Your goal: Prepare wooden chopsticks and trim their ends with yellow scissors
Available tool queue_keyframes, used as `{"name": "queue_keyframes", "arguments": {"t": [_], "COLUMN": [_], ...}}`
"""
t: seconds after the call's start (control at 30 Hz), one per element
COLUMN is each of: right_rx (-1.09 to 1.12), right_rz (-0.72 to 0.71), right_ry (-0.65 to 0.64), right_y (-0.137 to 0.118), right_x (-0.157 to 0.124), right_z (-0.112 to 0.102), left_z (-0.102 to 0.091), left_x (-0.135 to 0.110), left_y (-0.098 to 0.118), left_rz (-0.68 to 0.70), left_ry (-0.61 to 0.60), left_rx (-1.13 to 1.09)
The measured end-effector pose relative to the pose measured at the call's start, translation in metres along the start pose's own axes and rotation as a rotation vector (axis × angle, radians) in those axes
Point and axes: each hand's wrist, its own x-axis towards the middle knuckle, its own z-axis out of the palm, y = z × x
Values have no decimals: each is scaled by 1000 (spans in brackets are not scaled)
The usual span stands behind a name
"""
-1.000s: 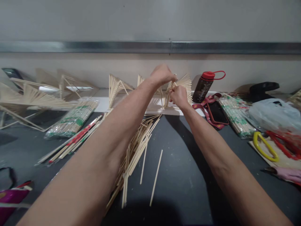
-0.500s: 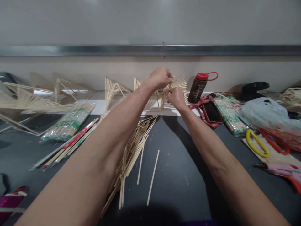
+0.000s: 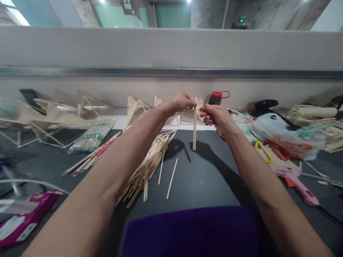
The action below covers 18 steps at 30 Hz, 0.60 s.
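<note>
My left hand [image 3: 184, 101] pinches the upper end of a pair of thin wooden chopsticks [image 3: 194, 128], which hang upright above the dark table. Just to their right, my right hand [image 3: 215, 115] has its fingers apart and loosely bent, with nothing visible in them. Behind the hands stands a fan-like stick structure [image 3: 138, 104] on a white sheet, partly covered by my left hand and forearm. A heap of loose wooden sticks [image 3: 150, 157] lies below my left forearm, and a single stick [image 3: 172, 178] lies apart to its right.
Left are a chopstick pack [image 3: 93, 135], wrapped chopsticks [image 3: 92, 157], another stick structure [image 3: 50, 116] and a magenta device [image 3: 29, 217]. Right are a red-capped bottle [image 3: 215, 97], plastic bag [image 3: 289, 132], yellow-handled scissors [image 3: 263, 151] and pink glue gun [image 3: 297, 182]. A low wall [image 3: 171, 48] runs behind.
The view has tilted up. My hands, earlier close together at the stick structure, are now apart. The chopsticks hang clearly from my left hand, and my right fingers have opened.
</note>
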Motion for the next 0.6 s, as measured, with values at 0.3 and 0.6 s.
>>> {"name": "queue_keyframes", "arguments": {"t": [0.3,0.6], "right_rx": [-68,-108], "right_rz": [-151,-270], "right_ry": [-222,-243], "right_y": [-7,-18], "right_x": [-79,-116], "right_z": [9,16], "left_z": [25,25], "left_x": [-78,-111], "left_y": [10,35], "left_rz": [-8,-121], "left_ry": [-241,-366], "left_rx": [-41,-53]}}
